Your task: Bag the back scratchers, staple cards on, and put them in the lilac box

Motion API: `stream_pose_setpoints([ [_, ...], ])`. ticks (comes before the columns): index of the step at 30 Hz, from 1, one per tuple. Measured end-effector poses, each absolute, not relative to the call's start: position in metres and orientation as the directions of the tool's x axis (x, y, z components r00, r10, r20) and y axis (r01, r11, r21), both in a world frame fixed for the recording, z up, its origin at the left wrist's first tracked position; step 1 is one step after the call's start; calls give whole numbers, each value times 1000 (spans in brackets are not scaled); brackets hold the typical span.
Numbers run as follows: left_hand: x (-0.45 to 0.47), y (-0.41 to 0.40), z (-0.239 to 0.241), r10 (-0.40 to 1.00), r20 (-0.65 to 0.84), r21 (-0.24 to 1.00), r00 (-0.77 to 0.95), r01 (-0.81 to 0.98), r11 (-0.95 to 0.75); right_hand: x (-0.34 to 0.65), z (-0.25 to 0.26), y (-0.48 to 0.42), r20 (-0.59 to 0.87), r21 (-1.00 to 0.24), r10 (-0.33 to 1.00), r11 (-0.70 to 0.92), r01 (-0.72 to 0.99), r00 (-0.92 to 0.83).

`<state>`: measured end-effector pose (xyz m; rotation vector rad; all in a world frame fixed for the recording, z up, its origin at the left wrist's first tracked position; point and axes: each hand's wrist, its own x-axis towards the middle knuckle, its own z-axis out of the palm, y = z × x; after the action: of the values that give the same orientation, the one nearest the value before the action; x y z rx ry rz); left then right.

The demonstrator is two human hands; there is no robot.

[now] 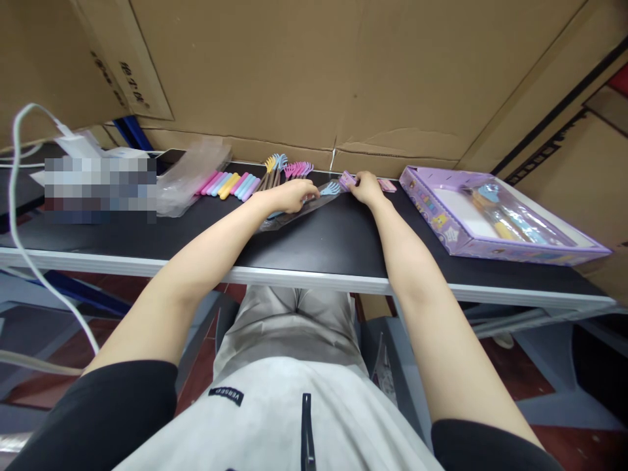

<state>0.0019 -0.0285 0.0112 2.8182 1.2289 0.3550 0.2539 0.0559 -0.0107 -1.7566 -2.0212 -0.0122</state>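
Observation:
My left hand point(294, 195) is closed on a back scratcher in a clear plastic sleeve point(282, 221). Its light blue claw-shaped head point(330, 189) sticks out to the right of my fingers, and the rest is partly hidden. In a pinch, my right hand point(367, 188) grips a small purple printed card point(346, 180) close to that blue head. Behind my left hand lie several more back scratchers, with pink heads point(299, 170), yellow and blue heads point(275, 162), and coloured handles point(229, 185) lined up to the left.
On the right stands a purple open display box point(454, 245) with bagged back scratchers point(515, 212) inside. Pink cards point(387, 186) lie behind my right wrist. Clear plastic bags point(189, 176), a phone point(169, 159) and a white cable point(17, 170) are on the left. Cardboard point(294, 72) walls the black table's back.

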Motion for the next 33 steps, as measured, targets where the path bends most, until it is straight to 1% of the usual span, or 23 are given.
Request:
stream_pose_setpoints([
  [2,2,-28,10,730,194,143,656,717,-682,254,-15,59,360,-255,927,201,946,-100],
  [4,2,-28,10,729,198,150,655,715,-683,254,-18,62,364,-249,925,210,945,-110],
  [8,3,-29,12,735,187,122,652,727,-676,254,-22,65,375,-272,924,186,944,-74],
  [10,4,-30,13,739,183,97,648,736,-670,255,-21,67,398,-310,916,181,933,-45],
  [12,4,-32,15,742,189,69,643,745,-663,256,-19,69,427,-383,904,185,905,-4],
  [15,6,-38,20,758,189,10,625,770,-637,255,-14,69,426,-548,899,169,819,100],
  [18,9,-49,26,792,179,-57,583,810,-583,249,-6,62,317,-751,922,101,652,223],
  [20,14,-57,32,825,164,-110,541,841,-529,244,-1,53,211,-850,948,56,524,240],
  [22,22,-63,38,861,132,-163,491,868,-470,239,5,44,135,-897,970,33,441,203],
  [25,38,-63,47,910,69,-195,410,900,-390,233,11,32,75,-913,984,2,409,164],
  [27,53,-56,51,940,43,-162,339,931,-328,232,14,27,37,-914,987,-31,404,158],
  [28,61,-52,51,952,39,-125,303,947,-296,231,16,25,15,-915,988,-48,400,154],
  [30,77,-40,50,967,54,-5,251,968,-251,232,18,22,-20,-917,990,-74,392,141],
  [33,99,-21,40,976,89,217,200,952,-216,233,20,21,-45,-919,992,-88,384,121],
])
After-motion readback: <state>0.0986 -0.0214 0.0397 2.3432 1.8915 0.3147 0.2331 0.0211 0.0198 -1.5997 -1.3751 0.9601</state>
